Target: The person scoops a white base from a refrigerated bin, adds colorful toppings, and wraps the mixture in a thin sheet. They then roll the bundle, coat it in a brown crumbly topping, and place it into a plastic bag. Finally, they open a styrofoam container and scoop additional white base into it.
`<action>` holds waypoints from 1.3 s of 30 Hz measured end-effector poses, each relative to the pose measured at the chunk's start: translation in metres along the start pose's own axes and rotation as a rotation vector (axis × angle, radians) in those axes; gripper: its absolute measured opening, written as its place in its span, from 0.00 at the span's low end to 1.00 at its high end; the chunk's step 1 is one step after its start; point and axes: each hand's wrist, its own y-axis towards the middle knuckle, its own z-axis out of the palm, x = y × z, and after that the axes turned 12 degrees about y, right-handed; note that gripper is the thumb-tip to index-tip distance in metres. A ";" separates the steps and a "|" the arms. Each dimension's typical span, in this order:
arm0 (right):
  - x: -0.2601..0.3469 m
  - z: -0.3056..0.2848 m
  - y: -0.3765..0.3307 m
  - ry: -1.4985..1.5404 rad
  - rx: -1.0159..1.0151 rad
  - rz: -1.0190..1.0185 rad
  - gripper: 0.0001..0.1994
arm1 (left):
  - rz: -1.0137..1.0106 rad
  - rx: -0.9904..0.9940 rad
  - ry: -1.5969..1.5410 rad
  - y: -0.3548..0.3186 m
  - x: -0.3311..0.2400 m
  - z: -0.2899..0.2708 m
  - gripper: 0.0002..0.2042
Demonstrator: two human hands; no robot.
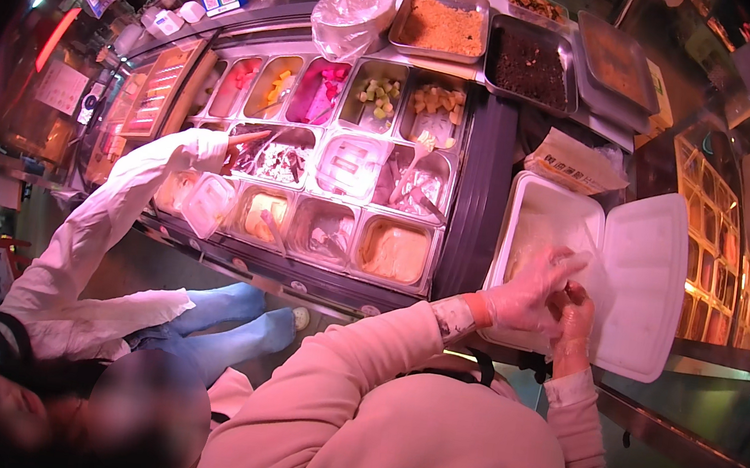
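Note:
My left hand (527, 295) wears a thin clear glove and hovers over the near edge of an open white foam clamshell box (551, 219), fingers spread. Pressed against its palm side is my right hand (574, 320), fingers curled; what they pinch is hidden. The box's lid (643, 281) lies flat to the right. Some pale food sits inside the box. Both of my forearms are in pink sleeves.
A glass-covered counter holds several steel pans of toppings (327, 168). Trays of crumbs (441, 24) and dark bits (530, 67) stand behind. Another person in a white sleeve points a finger (249, 138) at the glass from the left. A paper bag (573, 162) lies behind the box.

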 end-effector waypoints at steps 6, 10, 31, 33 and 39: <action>0.051 0.036 -0.033 0.220 0.062 0.037 0.10 | -0.035 0.005 -0.010 -0.012 0.020 0.023 0.37; 0.078 0.064 -0.050 -0.045 0.131 -0.177 0.10 | -0.232 0.155 -0.307 -0.005 0.025 0.020 0.24; 0.033 0.052 -0.051 0.186 -0.022 0.323 0.09 | -0.850 -0.141 -1.221 -0.005 0.029 0.040 0.21; 0.046 0.058 -0.055 0.018 -0.105 0.127 0.16 | -0.847 -0.257 -1.063 -0.001 0.034 0.049 0.22; 0.051 0.025 -0.031 -0.121 -0.213 -0.044 0.19 | -0.749 -0.037 -0.679 -0.002 0.041 0.061 0.21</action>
